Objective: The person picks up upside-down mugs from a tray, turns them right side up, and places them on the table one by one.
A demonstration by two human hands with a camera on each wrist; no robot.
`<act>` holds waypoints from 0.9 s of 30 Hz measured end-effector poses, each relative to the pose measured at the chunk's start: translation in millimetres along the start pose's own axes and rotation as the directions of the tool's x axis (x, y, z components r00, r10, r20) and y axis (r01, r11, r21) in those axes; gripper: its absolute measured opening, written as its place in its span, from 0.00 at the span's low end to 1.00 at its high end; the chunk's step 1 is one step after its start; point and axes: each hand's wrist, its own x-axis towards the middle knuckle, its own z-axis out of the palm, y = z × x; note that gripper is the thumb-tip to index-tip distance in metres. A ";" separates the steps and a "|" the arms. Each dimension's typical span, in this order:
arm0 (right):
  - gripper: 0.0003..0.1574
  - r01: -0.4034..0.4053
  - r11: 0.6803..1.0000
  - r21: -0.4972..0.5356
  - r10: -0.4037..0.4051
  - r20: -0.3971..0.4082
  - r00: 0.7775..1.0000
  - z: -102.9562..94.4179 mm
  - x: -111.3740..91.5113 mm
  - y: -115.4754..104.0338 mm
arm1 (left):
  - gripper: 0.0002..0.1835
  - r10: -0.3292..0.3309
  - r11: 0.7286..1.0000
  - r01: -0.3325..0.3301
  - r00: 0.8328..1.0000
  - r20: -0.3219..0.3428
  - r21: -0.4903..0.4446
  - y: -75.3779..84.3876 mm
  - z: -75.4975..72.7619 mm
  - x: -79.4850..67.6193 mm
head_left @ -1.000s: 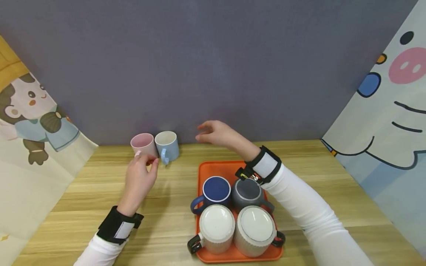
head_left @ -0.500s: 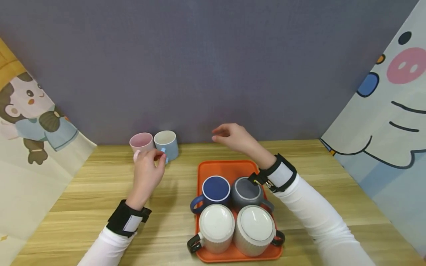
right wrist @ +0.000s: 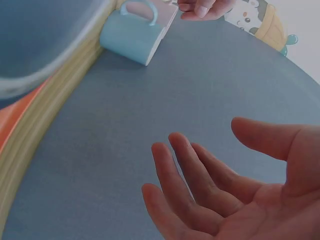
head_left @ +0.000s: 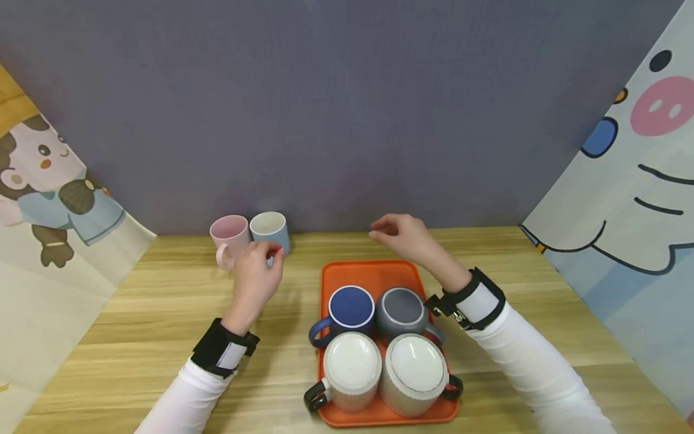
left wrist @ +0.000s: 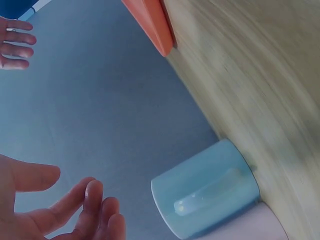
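My left hand (head_left: 255,280) holds nothing; in the head view it overlaps the lower parts of a pink mug (head_left: 226,229) and a light blue mug (head_left: 278,228). Both stand upright, side by side at the back wall. From the left wrist, a gap shows between the loosely bent fingers (left wrist: 92,200) and the blue mug (left wrist: 210,187). My right hand (head_left: 409,241), also with nothing in it, hovers beyond the far right of an orange tray (head_left: 368,274). Its thumb and fingers (right wrist: 170,175) are spread apart in the right wrist view.
On the tray, several mugs sit upside down: a navy one (head_left: 352,307), a dark grey one (head_left: 402,308) and two pale ribbed ones (head_left: 353,364) with black handles. A grey wall (head_left: 347,120) closes the back of the wooden table (head_left: 162,289); printed panels flank both sides.
My left hand has moved right, from in front of the pink mug to in front of the blue one. The right hand has drawn right and slightly nearer. The mugs stay put.
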 end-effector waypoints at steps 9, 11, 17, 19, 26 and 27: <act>0.22 -0.003 1.000 -0.004 0.003 -0.023 1.000 1.2 -23.9 29.8 | 0.10 -0.003 1.000 0.002 0.998 0.057 0.023 7.1 17.8 0.2; 0.22 -0.003 1.000 -0.008 0.003 -0.030 1.000 1.8 -29.6 35.4 | 0.10 -0.006 0.999 0.003 0.997 0.072 0.031 7.8 21.5 -0.3; 0.22 -0.006 0.998 -0.060 0.004 -0.029 1.000 1.1 -46.3 50.6 | 0.12 0.018 0.997 -0.025 0.994 0.104 0.066 10.5 30.2 -3.0; 0.23 -0.015 0.997 -0.075 0.014 -0.014 1.000 1.2 -51.4 55.3 | 0.12 0.037 0.996 -0.045 0.994 0.106 0.075 11.5 32.1 -4.1; 0.23 -0.046 0.995 -0.085 0.047 0.005 0.999 8.1 -69.2 68.0 | 0.13 0.082 0.994 -0.093 0.983 0.166 0.060 13.2 37.1 -7.1; 0.23 -0.046 0.996 -0.081 0.047 0.004 0.999 9.5 -71.2 69.0 | 0.13 0.088 0.993 -0.100 0.980 0.176 0.060 13.6 37.5 -7.2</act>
